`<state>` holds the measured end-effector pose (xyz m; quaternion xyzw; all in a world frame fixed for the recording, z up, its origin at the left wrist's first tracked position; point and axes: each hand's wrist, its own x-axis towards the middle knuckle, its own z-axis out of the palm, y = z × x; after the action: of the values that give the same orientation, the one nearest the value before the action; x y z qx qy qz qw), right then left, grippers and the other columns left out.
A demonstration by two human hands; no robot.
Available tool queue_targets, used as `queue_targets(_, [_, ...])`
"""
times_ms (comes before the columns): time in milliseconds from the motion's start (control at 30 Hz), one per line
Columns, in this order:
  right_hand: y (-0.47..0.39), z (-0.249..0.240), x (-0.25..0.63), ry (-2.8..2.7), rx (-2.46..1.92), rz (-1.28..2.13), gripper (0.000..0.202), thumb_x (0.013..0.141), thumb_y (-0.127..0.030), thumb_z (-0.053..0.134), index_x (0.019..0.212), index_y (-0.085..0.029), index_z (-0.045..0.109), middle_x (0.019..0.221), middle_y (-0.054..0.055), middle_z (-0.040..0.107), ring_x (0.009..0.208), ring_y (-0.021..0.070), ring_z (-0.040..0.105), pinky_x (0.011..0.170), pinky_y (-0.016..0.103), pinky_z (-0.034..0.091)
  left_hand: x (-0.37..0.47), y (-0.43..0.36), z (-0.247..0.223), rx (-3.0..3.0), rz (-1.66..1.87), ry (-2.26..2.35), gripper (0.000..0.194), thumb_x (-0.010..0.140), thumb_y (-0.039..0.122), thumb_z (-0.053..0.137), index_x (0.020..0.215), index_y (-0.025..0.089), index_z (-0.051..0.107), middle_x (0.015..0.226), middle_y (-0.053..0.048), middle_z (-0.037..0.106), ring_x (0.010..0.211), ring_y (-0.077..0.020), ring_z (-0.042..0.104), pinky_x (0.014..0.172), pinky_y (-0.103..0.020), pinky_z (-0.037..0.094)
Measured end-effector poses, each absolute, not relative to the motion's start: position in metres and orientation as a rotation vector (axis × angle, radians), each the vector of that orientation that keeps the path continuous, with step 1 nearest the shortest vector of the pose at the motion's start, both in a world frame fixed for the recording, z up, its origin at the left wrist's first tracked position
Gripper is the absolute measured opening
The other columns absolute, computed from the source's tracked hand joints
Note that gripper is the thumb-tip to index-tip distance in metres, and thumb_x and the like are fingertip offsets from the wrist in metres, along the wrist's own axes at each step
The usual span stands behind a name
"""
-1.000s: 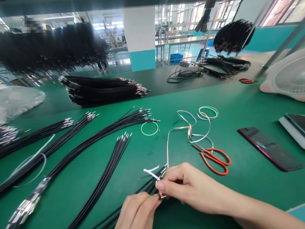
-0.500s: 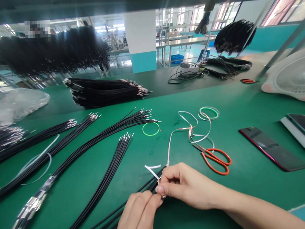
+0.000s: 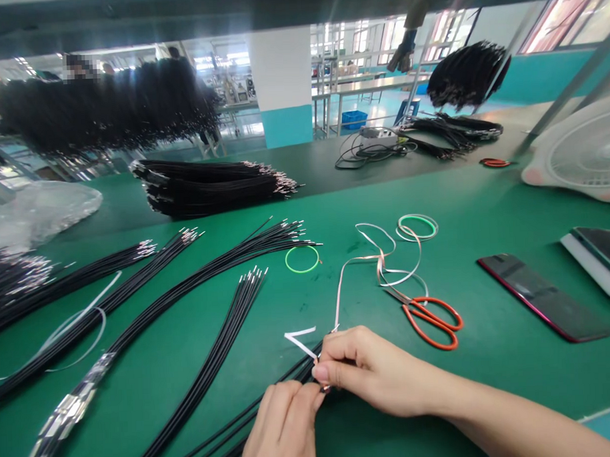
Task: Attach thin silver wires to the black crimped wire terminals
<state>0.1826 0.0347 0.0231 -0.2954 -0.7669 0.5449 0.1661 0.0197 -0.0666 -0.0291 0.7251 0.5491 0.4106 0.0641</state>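
Observation:
At the front middle, my left hand (image 3: pixel 284 422) is closed around the upper part of a bundle of black cables (image 3: pixel 226 428). My right hand (image 3: pixel 362 370) meets it there, thumb and forefinger pinched on a narrow pale ribbon (image 3: pixel 300 343) at the cable ends. One short folded end of the ribbon sticks up left of the fingers. A long pinkish-white strand (image 3: pixel 340 287) runs from near the right fingertips back to a loose tangle on the table. What lies right under the fingertips is hidden. Orange-handled scissors (image 3: pixel 433 323) lie right of the right hand.
More black cable bundles (image 3: pixel 204 345) with silvery tips lie on the green table (image 3: pixel 416 411) at left. A green ring (image 3: pixel 302 258) and a ribbon coil (image 3: pixel 417 226) lie beyond my hands. A phone (image 3: pixel 542 297) and a white fan (image 3: pixel 582 152) are at right.
My left hand has shifted slightly right, closer to my right hand. The folded ribbon end has tipped a little to the left. The right hand keeps its pinch.

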Motion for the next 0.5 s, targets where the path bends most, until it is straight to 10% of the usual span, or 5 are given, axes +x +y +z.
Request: queue_targets(500, [0.048, 0.039, 0.229, -2.293, -1.124, 1.020, 0.024, 0.095, -0.033, 0.045, 0.096, -0.022, 0.066, 0.097, 0.005, 0.067, 0.090, 0.0199, 0.061, 0.081, 0.033, 0.048, 0.030, -0.055, -0.014, 1.059, 1.192, 1.585, 0.025, 0.071, 0.045, 0.074, 0.071, 0.021, 0.078, 0.062, -0.001, 0.057, 0.055, -0.0132, 0.051, 0.051, -0.023, 0.037])
